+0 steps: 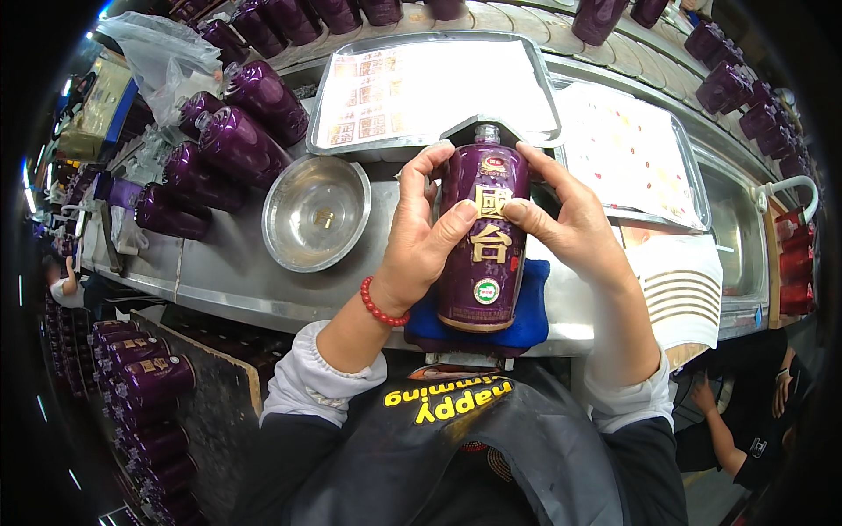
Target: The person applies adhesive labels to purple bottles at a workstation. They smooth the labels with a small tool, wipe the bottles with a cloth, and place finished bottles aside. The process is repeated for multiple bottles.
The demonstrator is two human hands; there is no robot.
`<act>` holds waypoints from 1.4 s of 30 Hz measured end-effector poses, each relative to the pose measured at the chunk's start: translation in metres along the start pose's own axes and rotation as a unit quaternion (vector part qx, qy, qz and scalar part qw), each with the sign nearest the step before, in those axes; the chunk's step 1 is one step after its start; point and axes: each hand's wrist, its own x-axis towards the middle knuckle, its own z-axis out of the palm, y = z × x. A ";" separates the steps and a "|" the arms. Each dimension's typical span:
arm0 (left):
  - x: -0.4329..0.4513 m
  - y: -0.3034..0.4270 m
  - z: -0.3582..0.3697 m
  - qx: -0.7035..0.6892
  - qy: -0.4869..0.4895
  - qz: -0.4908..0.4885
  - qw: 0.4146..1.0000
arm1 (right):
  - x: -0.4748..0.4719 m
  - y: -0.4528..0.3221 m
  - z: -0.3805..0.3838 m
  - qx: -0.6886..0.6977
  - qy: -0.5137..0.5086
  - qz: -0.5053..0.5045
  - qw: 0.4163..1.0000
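Note:
A glossy purple glass bottle (483, 271) lies on a folded blue cloth (536, 306), its clear neck pointing away from me. Large gold characters, a red emblem and a green-and-white round label mark its front. My left hand (424, 230) wraps the bottle's left side, its thumb pressing the edge of the upper gold character. From the right, my right hand (572, 227) holds the other side, with its thumb on that same character. Behind the neck, a dark angled rest (483, 121) is partly hidden by the bottle. A steel bowl (279, 220) with a small gold character piece (323, 217) inside stands left.
Beyond the bottle are a metal tray (554, 108) with printed sheets and a second sheet-covered tray (698, 181). Several purple bottles (243, 144) crowd the left. A gold-striped sheet (684, 289) lies right, near a sink (737, 253). A slatted conveyor (520, 23) carries bottles behind. Another person's arm (720, 434) shows lower right.

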 end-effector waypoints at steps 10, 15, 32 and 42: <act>0.001 -0.001 0.000 0.001 -0.004 0.005 1.000 | -0.001 -0.002 0.000 0.003 -0.029 0.025 0.999; 0.001 0.000 -0.001 -0.020 -0.007 -0.002 1.000 | -0.003 0.005 -0.001 0.113 -0.014 0.074 0.991; 0.000 -0.001 0.000 -0.009 -0.020 0.003 1.000 | -0.021 0.013 -0.004 0.137 -0.074 0.069 0.985; 0.010 0.003 -0.005 0.090 0.021 0.032 0.995 | -0.014 0.000 0.002 0.053 -0.028 0.064 0.996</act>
